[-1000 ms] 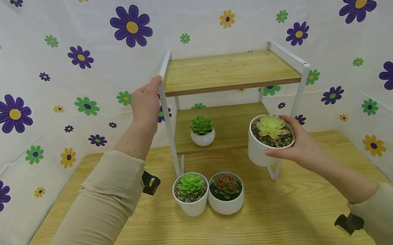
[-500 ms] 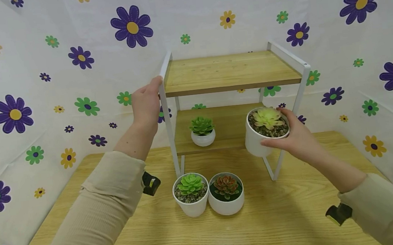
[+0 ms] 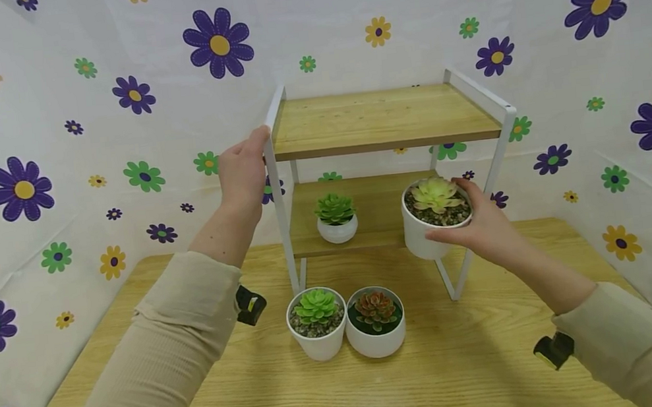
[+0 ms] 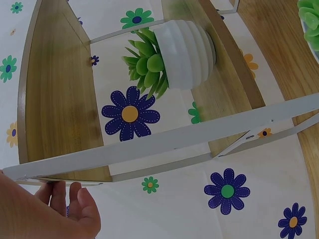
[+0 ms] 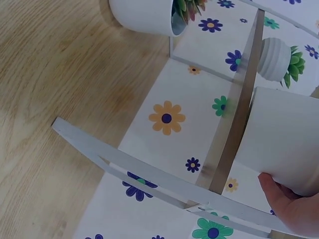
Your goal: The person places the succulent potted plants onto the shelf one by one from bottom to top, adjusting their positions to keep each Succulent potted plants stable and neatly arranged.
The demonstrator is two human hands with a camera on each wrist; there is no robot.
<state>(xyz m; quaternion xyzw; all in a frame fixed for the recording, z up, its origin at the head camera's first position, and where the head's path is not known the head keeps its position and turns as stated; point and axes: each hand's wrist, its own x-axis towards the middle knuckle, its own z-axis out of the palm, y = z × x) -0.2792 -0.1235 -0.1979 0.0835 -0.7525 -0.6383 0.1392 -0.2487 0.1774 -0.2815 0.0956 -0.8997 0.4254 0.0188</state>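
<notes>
My right hand [image 3: 479, 220] grips a white pot [image 3: 425, 236] with a pale yellow-green succulent and gravel in it. Thumb in front and fingers behind hold it near its rim, slightly tilted. The pot overlaps the right end of the rack's lower shelf; in the right wrist view its base [image 5: 256, 112] is close at the shelf edge [image 5: 232, 149]. With my left hand [image 3: 241, 176] I hold the upper left corner of the two-tier rack [image 3: 383, 118], whose frame is white and shelves wooden; the left wrist view shows the fingers [image 4: 87, 199] curled below the frame bar.
A small ribbed white pot [image 3: 337, 231] with a green succulent stands on the lower shelf's left part. Before the rack, on the wooden table [image 3: 263, 396], a green succulent's pot [image 3: 322, 346] adjoins a reddish one's pot [image 3: 378, 344]. Flower-patterned cloth [image 3: 329, 4] hangs behind.
My right hand has raised the pale succulent's pot and moved it left and inward to the lower shelf. The left hand stays at the rack's corner.
</notes>
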